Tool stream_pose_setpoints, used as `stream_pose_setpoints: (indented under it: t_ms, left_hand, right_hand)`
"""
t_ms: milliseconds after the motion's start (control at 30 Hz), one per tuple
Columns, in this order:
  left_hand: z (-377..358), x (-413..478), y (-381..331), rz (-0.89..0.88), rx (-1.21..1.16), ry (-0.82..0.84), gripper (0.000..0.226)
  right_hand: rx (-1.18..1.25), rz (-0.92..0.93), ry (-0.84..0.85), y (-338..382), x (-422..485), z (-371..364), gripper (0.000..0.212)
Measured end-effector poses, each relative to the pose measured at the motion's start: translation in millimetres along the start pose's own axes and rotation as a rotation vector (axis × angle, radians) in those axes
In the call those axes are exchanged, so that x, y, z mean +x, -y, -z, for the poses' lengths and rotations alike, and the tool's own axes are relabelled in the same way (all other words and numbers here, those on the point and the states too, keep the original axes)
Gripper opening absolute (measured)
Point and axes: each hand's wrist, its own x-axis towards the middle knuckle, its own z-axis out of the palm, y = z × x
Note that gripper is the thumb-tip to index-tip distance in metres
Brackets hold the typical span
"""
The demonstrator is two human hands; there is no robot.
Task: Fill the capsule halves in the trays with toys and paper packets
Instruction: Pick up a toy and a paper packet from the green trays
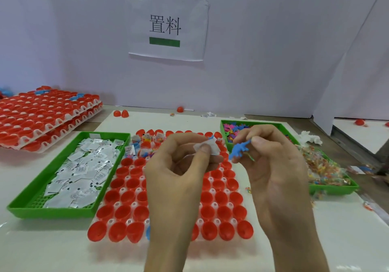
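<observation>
A white tray of red capsule halves (126,189) lies in front of me; the far rows hold toys and packets, the nearer halves look hollow. My left hand (179,172) hovers above it and pinches a white paper packet (207,146) between thumb and forefinger. My right hand (271,160) is beside it and pinches a small blue dinosaur toy (239,150). A green tray of white paper packets (82,166) sits on the left. A green tray (263,123) on the right holds coloured toys and clear wrapped packets (322,168).
Stacked trays of red capsule halves (44,115) stand at the back left. Loose red halves (121,113) and scraps lie near the white back wall. A crumpled white tissue (310,138) lies right of the toy tray. A white partition closes the right side.
</observation>
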Motion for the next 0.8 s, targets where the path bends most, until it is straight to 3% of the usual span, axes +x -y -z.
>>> stream_pose_setpoints:
  t_ms: [100,200,400,633,800]
  left_hand:
    - [-2,-1,-4,0.036,-0.051,-0.019,0.018]
    - [-7,-5,-5,0.086,-0.088,0.046,0.017]
    - [-7,-7,-4,0.180,-0.106,0.106,0.026]
    - [-2,-2,-4,0.238,-0.124,0.166,0.025]
    - [2,-3,-4,0.225,-0.072,0.257,0.016]
  right_hand:
    - [-0.118,0.045,-0.012,-4,-4,1,0.006]
    - [-0.103,0.053,-0.022,-11,-6,-2,0.014]
    - [-0.214,0.107,-0.055,-16,-5,1,0.011]
    - [-0.396,0.097,0.070,-12,-1,15,0.007]
    - [-0.412,0.154,0.065,-15,-1,17,0.009]
